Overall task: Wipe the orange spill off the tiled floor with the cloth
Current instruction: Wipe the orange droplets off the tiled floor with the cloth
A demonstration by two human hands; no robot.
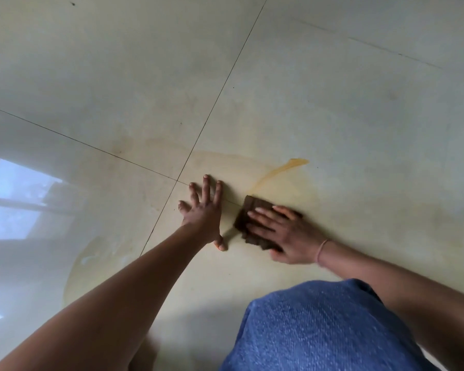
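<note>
A dark brown folded cloth (245, 214) lies flat on the pale tiled floor (332, 103). My right hand (281, 234) presses on it with straight fingers pointing left. An orange streak of the spill (279, 170) curves away just above the cloth, inside a faint yellowish wet patch. My left hand (204, 210) rests flat on the floor to the left of the cloth, fingers spread, holding nothing. A second faint yellow ring (75, 266) shows on the floor at lower left.
Dark grout lines (217, 97) cross near my left hand. My knee in blue fabric (319, 330) fills the lower right. A window reflection (16, 199) glares on the left tile.
</note>
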